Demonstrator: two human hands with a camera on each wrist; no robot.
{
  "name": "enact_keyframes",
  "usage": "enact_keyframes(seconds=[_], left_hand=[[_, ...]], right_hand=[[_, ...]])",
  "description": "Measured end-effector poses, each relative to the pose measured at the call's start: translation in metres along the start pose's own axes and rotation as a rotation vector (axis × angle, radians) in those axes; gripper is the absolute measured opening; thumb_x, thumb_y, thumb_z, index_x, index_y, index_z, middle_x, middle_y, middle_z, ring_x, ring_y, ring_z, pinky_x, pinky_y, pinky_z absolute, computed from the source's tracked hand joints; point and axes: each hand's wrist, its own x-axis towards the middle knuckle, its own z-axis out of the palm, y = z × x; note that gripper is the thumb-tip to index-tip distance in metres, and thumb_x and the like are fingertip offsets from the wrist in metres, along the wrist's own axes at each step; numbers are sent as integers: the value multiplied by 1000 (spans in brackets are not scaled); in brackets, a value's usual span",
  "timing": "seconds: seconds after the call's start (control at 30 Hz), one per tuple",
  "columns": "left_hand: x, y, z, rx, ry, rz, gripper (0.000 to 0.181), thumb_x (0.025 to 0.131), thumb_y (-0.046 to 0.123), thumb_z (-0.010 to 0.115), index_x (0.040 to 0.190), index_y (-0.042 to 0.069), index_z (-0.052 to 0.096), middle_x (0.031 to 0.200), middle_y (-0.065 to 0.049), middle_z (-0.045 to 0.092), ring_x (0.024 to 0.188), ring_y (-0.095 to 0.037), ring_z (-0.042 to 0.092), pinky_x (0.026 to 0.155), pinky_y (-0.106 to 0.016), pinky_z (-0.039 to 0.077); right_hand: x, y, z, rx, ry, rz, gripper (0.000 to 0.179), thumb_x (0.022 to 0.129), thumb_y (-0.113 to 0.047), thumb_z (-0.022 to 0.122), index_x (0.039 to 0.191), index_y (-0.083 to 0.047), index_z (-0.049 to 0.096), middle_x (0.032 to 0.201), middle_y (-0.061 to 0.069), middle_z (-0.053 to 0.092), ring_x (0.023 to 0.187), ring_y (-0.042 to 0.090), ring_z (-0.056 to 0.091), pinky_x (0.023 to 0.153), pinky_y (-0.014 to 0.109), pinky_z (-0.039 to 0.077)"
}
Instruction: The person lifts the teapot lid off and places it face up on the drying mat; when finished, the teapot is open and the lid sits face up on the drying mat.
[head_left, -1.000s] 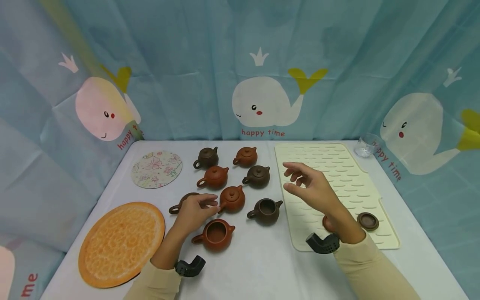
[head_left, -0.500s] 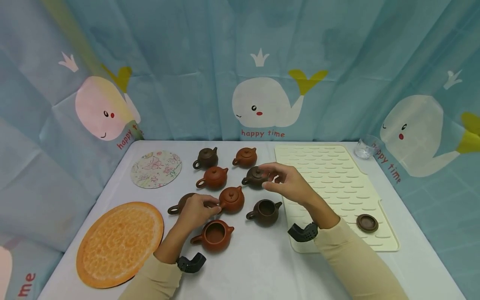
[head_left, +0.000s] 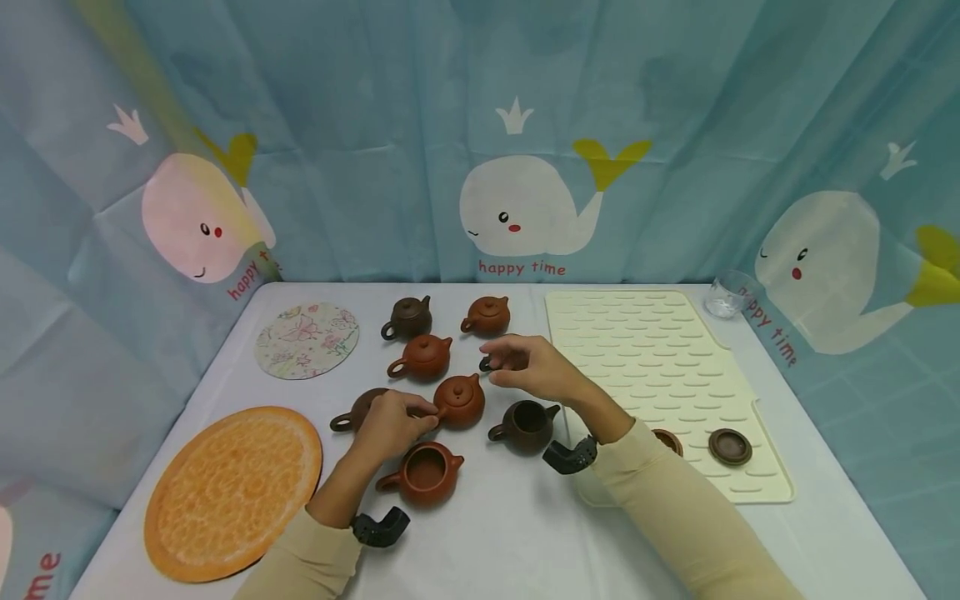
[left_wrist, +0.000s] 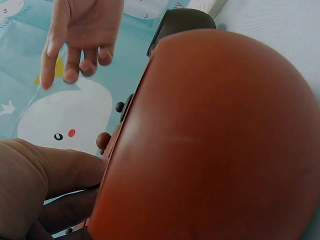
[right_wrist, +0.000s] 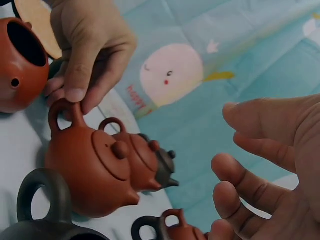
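My left hand (head_left: 392, 427) pinches the handle of a lidded reddish-brown teapot (head_left: 461, 403) between thumb and finger; the right wrist view shows this grip on the teapot's loop handle (right_wrist: 62, 107). My right hand (head_left: 542, 368), its fingers loosely bent and holding nothing, hovers over a dark lidded teapot (head_left: 484, 364), of which only the handle side shows in the head view. Nearer me sit two lidless teapots, one dark (head_left: 517, 437) and one reddish (head_left: 429, 493). Another dark teapot (head_left: 362, 408) is partly hidden behind my left hand.
Farther back stand three lidded teapots, a dark one (head_left: 411, 319) and two reddish ones (head_left: 422, 358). A cream ribbed mat (head_left: 637, 333) at right bears two lids (head_left: 730, 447). A clear glass (head_left: 726, 297) stands behind it. Round orange (head_left: 232, 492) and floral mats (head_left: 306, 340) lie left.
My right hand has moved left from above the cream mat to over the dark lidded teapot, covering most of it. My left hand stays at the reddish teapot's handle.
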Motion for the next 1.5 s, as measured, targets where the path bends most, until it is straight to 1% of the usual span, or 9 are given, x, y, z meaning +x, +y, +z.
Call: enact_keyframes(seconds=[0.13,0.27,0.47,0.63,0.73,1.03,1.27,1.4,1.5], left_hand=[[0,0,-1,17,7,7,9,82,13,78,91,16,78,93,1,68,75,-15,56,63,-32,46],[0,-1,-2,38,16,12,9,82,13,78,91,16,79,94,1,69,78,-15,56,65,-32,46],[0,-2,-2,39,16,16,9,82,12,78,91,15,78,93,1,69,76,-15,55,64,-32,46],[0,-3,-2,36,25,42,9,82,12,78,90,14,78,91,1,69,73,-13,56,62,-31,46],[0,-3,-2,35,28,49,8,82,11,78,89,14,78,90,2,69,71,-13,56,61,-31,46],[0,-1,-3,18,24,44,8,81,10,78,88,14,78,88,2,68,68,-13,55,59,-31,45],[1,0,-3,8,19,38,8,81,9,78,87,14,78,86,2,67,67,-13,54,58,-31,45],[0,0,-2,12,18,38,8,81,10,78,87,15,78,87,2,68,66,-13,54,58,-31,44],[0,-1,0,16,16,37,8,81,11,78,88,15,78,89,1,68,67,-13,54,58,-31,44]], right_hand=[[12,3,8,-66,-22,-4,35,87,-7,71,121,-4,65,94,6,63,83,20,59,73,33,48],[24,5,17,-113,-59,3,31,86,-7,71,117,-6,67,89,1,63,78,18,57,69,30,47],[37,8,30,-173,-126,2,29,86,-7,70,115,-5,68,83,0,61,73,15,53,63,26,44],[42,10,35,-220,-180,2,28,87,-6,69,114,0,68,82,0,60,74,13,53,64,26,45],[43,10,37,-255,-197,20,24,87,-6,68,111,-2,69,81,-1,59,73,12,53,63,25,45],[46,15,46,-389,-186,43,20,85,-7,72,105,-9,73,77,-5,58,71,9,53,61,24,44],[47,15,50,-534,-162,-28,13,86,-8,72,98,-11,74,82,-6,58,76,9,53,67,25,45],[46,16,49,-547,-177,-28,9,88,-8,70,96,-11,72,88,-5,60,80,9,55,71,24,45],[44,17,47,-525,-171,-20,8,90,-10,68,98,-12,71,89,-7,61,80,8,55,72,24,45]])
